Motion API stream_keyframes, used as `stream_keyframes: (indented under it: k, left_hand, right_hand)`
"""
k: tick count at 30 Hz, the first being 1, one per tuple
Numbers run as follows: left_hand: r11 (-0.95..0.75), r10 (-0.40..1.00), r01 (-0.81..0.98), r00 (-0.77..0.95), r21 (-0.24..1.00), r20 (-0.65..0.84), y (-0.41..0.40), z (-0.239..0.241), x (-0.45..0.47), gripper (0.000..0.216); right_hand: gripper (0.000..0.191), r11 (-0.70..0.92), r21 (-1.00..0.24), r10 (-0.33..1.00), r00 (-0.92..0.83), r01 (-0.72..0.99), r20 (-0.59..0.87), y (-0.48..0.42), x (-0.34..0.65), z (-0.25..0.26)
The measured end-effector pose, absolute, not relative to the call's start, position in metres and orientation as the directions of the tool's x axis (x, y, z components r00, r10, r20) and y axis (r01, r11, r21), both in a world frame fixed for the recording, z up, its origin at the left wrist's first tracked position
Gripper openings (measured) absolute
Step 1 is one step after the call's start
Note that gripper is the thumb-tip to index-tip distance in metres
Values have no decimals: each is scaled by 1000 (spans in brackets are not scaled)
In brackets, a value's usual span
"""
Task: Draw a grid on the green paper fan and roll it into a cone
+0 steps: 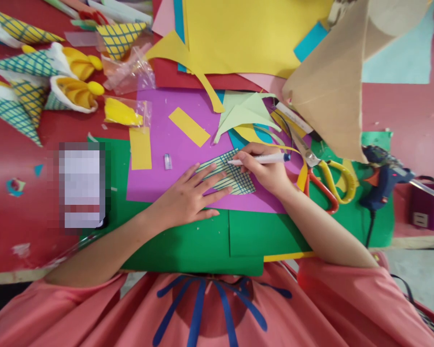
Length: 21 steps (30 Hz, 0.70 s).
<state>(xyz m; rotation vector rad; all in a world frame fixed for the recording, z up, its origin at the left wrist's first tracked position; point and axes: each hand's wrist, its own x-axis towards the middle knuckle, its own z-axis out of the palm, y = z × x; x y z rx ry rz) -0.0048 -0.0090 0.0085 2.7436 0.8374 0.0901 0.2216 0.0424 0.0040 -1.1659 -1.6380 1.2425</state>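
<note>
A pale green paper piece with dark blue crossing lines lies on a purple sheet. My left hand rests flat on its left part, fingers spread. In my right hand is a white marker, its blue end toward the right and its other end over the lined paper. Crossed lines fill the right side of the piece, while the part near my left fingers shows lines mostly in one direction. A small clear cap sits on the purple sheet left of the paper.
Orange-handled and yellow-handled scissors lie right of my right hand, with a blue glue gun beyond. Paper scraps and a brown roll are behind. Decorated paper cones lie at left, near a blurred-out rectangle.
</note>
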Motion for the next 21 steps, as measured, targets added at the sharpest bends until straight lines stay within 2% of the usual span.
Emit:
stream_keyframes:
  k: [12, 16, 21]
  left_hand:
    - [-788, 563, 541, 826, 293, -12, -9, 9, -4, 54]
    - [-790, 560, 539, 828, 292, -14, -9, 8, -4, 54]
    - [-796, 556, 539, 831, 275, -19, -9, 9, -4, 53]
  right_hand:
    - [20, 165, -944, 931, -360, 286, 54, 43, 220, 5]
    - [21, 135, -954, 929, -369, 267, 28, 43, 221, 7]
    - [23, 78, -975, 955, -298, 209, 12, 43, 223, 6]
